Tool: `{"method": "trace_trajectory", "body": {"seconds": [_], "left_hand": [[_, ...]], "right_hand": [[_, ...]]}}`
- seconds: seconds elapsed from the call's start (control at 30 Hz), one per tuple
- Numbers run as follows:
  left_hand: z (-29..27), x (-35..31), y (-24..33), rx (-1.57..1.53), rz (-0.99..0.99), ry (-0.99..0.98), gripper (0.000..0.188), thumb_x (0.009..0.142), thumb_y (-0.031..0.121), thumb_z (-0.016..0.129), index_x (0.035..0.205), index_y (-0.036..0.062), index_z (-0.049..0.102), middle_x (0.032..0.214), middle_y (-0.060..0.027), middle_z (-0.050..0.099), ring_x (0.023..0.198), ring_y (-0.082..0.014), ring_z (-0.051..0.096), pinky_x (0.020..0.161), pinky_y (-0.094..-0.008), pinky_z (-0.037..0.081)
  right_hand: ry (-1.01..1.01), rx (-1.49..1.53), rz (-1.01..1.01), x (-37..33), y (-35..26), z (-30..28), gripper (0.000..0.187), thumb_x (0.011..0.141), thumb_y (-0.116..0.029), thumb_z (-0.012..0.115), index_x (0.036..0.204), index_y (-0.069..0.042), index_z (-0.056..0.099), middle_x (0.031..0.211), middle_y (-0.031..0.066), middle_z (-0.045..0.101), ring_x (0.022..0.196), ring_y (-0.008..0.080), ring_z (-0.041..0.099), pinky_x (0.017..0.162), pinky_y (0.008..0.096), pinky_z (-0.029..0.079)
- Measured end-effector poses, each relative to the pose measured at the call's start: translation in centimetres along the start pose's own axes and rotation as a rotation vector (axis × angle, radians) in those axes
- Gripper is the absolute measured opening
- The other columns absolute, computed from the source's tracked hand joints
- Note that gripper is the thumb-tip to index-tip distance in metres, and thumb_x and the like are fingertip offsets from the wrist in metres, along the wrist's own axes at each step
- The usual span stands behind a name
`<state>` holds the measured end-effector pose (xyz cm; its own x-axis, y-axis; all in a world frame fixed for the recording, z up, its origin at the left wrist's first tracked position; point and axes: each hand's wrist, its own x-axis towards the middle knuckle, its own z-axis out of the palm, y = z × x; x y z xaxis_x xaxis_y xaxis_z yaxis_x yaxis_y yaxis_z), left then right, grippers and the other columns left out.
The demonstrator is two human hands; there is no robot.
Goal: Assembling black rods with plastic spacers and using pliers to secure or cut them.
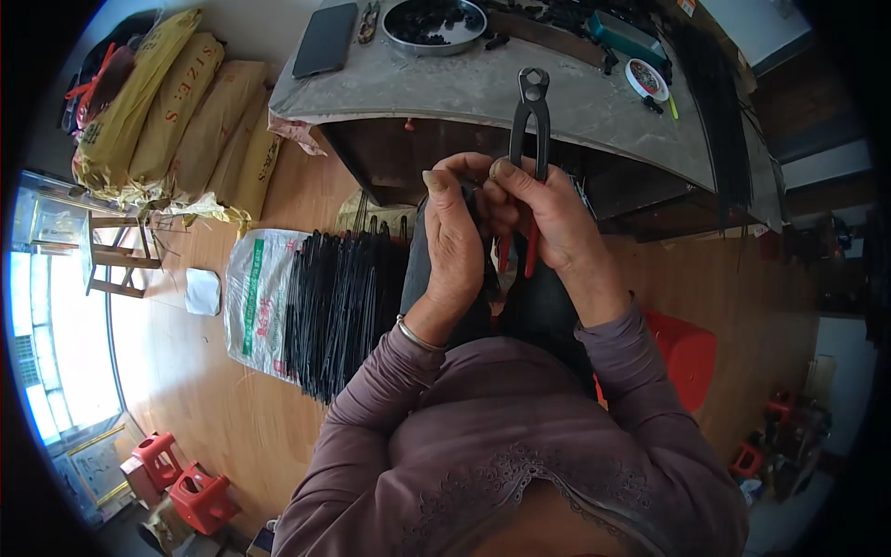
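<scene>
I see my right hand [564, 218] grasping red-handled pincers [534, 100]. My left hand [453, 241] curls just beside it; I can't tell what it holds. The counter [445, 91] lies beyond both.

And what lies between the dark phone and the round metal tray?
A small hand tool, apparently pliers, lies between the phone and tray in the head view.

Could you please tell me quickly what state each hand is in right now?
Left hand: fingers curled, thumb raised; whether it holds anything cannot be told.
Right hand: closed, holding red-handled pincers.
</scene>
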<state>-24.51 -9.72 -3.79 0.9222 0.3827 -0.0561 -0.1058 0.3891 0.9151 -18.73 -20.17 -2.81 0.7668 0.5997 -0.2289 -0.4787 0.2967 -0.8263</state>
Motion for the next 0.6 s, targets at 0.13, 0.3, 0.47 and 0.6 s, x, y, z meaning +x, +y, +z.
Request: {"method": "trace_trajectory", "body": {"seconds": [0.13,0.3,0.47,0.6], "left_hand": [[-0.7,0.1,-0.6,0.031,0.029,-0.008,0.068,0.098,0.06,0.016,0.112,0.0054,0.055,0.073,0.0035,0.052,0.062,-0.0038,0.047,0.056,-0.018,0.039],[-1.1,0.3,-1.1,-0.041,0.013,-0.064,0.064,0.099,0.056,0.024,0.114,0.0014,0.053,0.084,-0.0007,0.053,0.065,-0.0046,0.048,0.057,-0.0185,0.042],[-0.8,0.4,-1.5,-0.029,0.078,-0.01,0.064,0.099,0.056,0.023,0.112,0.0024,0.055,0.079,0.0004,0.051,0.062,-0.005,0.045,0.055,-0.0184,0.039],[-1.3,0.1,-2.7,0.072,0.145,0.0,0.058,0.101,0.05,0.027,0.113,0.0011,0.055,0.093,-0.0029,0.054,0.076,-0.0078,0.047,0.069,-0.0216,0.041]], "right_hand": [[0.053,-0.184,-0.043,0.1,0.5,0.6,0.019,0.094,-0.024,0.06,0.089,-0.006,0.06,0.071,-0.0012,0.054,0.058,0.0067,0.047,0.053,0.0223,0.039],[0.107,-0.355,-0.074,0.2,0.4,1.2,0.02,0.094,-0.025,0.06,0.086,-0.007,0.061,0.069,-0.0017,0.054,0.057,0.0061,0.047,0.051,0.0207,0.037],[0.168,-0.231,-0.124,0.4,0.8,1.1,0.022,0.094,-0.026,0.058,0.083,-0.007,0.059,0.067,-0.0018,0.053,0.055,0.0056,0.046,0.051,0.0208,0.038],[0.272,-0.327,-0.189,0.7,1.2,0.9,0.023,0.095,-0.026,0.057,0.083,-0.007,0.058,0.066,-0.002,0.052,0.055,0.0053,0.046,0.051,0.0214,0.038]]}}
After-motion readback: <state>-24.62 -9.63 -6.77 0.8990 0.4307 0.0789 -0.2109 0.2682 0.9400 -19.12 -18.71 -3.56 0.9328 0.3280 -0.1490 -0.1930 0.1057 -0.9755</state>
